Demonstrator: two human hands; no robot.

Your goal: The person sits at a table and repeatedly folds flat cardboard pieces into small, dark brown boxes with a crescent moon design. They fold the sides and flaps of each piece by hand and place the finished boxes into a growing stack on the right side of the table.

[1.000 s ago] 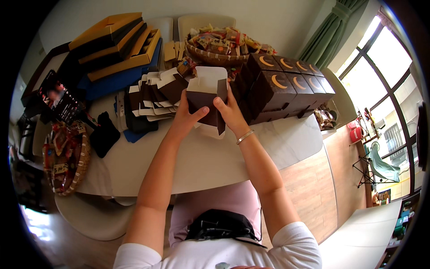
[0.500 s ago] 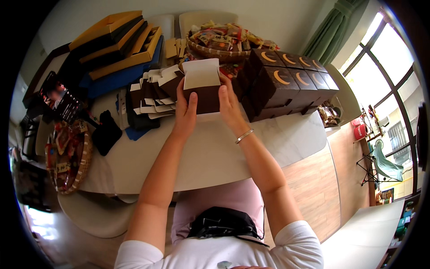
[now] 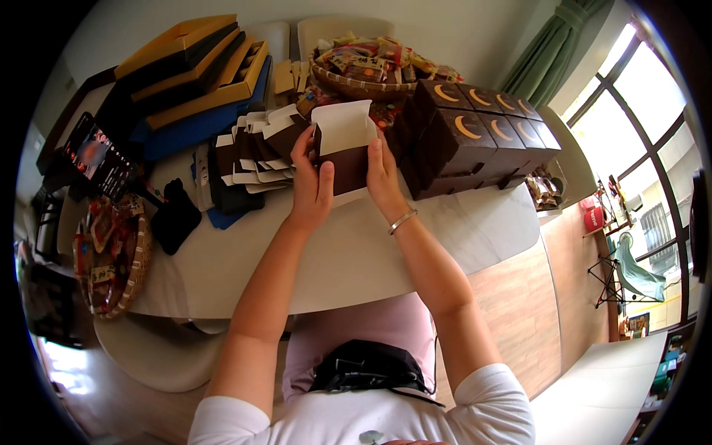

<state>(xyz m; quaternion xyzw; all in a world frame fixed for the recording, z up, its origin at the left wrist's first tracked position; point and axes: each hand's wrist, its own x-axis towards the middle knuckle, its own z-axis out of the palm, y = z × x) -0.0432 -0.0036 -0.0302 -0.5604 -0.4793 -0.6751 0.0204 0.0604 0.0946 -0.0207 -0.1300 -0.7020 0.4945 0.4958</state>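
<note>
Between my two hands is a small dark brown cardboard box point(image 3: 345, 165) with a raised white inner flap; its lower edge is near the tabletop. My left hand point(image 3: 311, 182) grips its left side, thumb on the front face. My right hand point(image 3: 382, 170) presses on the right side, thumb also at the front. Just left of the box lies a pile of flattened brown-and-white box blanks point(image 3: 256, 152). To the right stand finished dark boxes point(image 3: 463, 141), stacked in rows, with golden crescents on top.
A woven basket point(image 3: 371, 90) of wrapped snacks sits at the back, another basket point(image 3: 137, 259) at the left edge. Yellow-and-black trays point(image 3: 200, 67) are piled at the back left. A phone point(image 3: 96, 156) on a stand and a black pouch point(image 3: 176, 219) are at left on the table point(image 3: 356, 256).
The box has shifted slightly right and turned a little in my hands, its flap now tilted. Both hands have moved with it and still hold it.
</note>
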